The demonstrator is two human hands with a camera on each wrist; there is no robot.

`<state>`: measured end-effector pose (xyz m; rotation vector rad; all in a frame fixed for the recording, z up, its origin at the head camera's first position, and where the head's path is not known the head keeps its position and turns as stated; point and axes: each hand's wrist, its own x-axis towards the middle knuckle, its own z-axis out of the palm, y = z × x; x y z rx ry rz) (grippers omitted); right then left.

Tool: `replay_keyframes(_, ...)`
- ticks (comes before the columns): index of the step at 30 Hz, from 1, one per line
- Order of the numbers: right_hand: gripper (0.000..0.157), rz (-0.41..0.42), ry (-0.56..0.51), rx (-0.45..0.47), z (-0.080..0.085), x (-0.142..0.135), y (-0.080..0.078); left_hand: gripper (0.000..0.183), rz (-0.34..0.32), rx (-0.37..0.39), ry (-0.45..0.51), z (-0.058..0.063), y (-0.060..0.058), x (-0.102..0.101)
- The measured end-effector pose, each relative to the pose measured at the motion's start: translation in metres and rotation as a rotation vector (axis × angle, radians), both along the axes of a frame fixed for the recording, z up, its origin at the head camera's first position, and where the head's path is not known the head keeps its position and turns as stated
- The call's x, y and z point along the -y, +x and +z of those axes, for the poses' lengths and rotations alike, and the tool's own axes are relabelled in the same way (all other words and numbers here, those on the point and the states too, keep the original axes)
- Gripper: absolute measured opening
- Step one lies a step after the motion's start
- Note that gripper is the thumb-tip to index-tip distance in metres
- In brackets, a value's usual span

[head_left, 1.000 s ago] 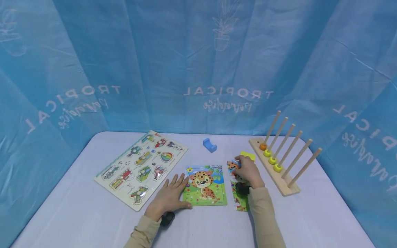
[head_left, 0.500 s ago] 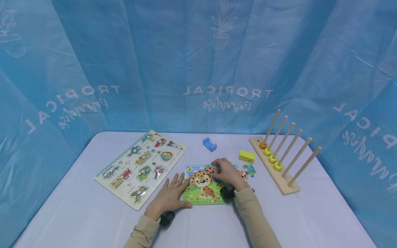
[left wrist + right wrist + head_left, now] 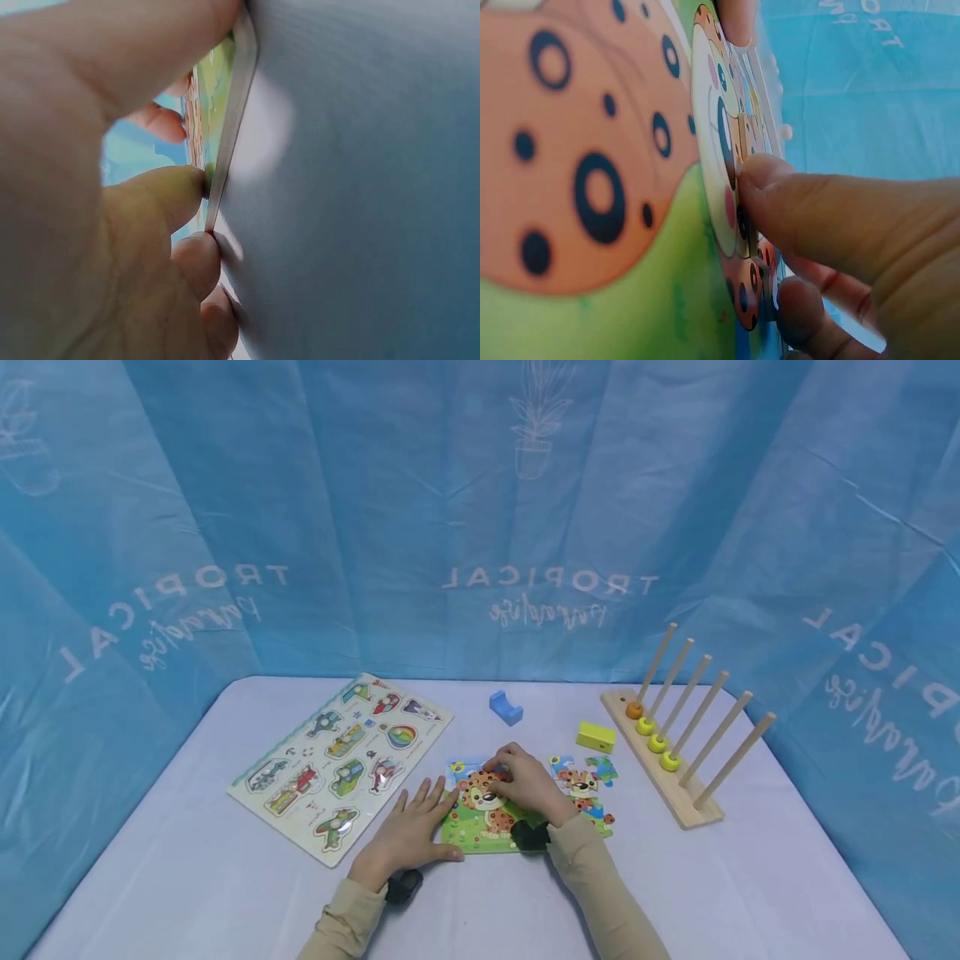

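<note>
A picture puzzle board (image 3: 480,842) with a spotted leopard cub on grass lies at the table's middle. My left hand (image 3: 408,837) rests at its left side, fingers spread, thumb along the near left corner. In the left wrist view, fingertips touch the board's edge (image 3: 234,124). Over the board's upper part, my right hand (image 3: 528,787) pinches a jigsaw piece (image 3: 766,274) between thumb and fingers, close over the cub's face; the hand hides most of the piece. Several loose jigsaw pieces (image 3: 583,783) lie right of the board, some partly behind the right wrist.
A white peg puzzle board (image 3: 307,752) with vehicle pictures lies at the left. Behind the leopard board are a blue block (image 3: 507,710) and a yellow block (image 3: 596,737). A wooden stand (image 3: 693,806) with upright pegs and a few beads stands at the right. A blue curtain (image 3: 480,510) hangs behind the table.
My right hand has moved left from the loose pieces to over the leopard board, carrying a jigsaw piece. The loose pieces and yellow block are now more visible. The left hand stays put.
</note>
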<state>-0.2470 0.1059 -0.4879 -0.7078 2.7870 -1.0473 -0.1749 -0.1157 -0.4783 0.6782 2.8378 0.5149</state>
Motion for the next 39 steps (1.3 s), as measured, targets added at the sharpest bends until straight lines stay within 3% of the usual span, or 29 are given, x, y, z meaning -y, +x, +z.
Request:
replay_keyframes(8, 0.025, -0.076, -0.064, 0.058, 0.0, -0.001, 0.001, 0.093, -0.005, -0.01, -0.002, 0.001, -0.002, 0.0)
replay_keyframes(17, 0.032, -0.092, -0.057, 0.027, -0.003, -0.004, -0.001, 0.092, -0.003, -0.01, 0.002, 0.003, 0.0, -0.001)
replay_keyframes(23, 0.033, -0.086, -0.114, -0.003, -0.003, -0.014, -0.003, 0.092, 0.001, -0.003, 0.015, 0.004, 0.0, -0.002)
replay_keyframes(26, 0.035, -0.132, -0.153, 0.0, 0.0, -0.025, -0.005, 0.092, 0.0, -0.003, 0.017, 0.003, 0.0, -0.003)
replay_keyframes(32, 0.039, -0.338, -0.159, 0.05, 0.005, -0.067, -0.011, 0.092, 0.003, 0.003, 0.019, 0.003, 0.0, -0.003)
replay_keyframes(39, 0.048, -0.344, -0.151, 0.136, 0.0, -0.106, -0.01, 0.093, 0.009, -0.004, 0.01, 0.0, 0.0, 0.0)
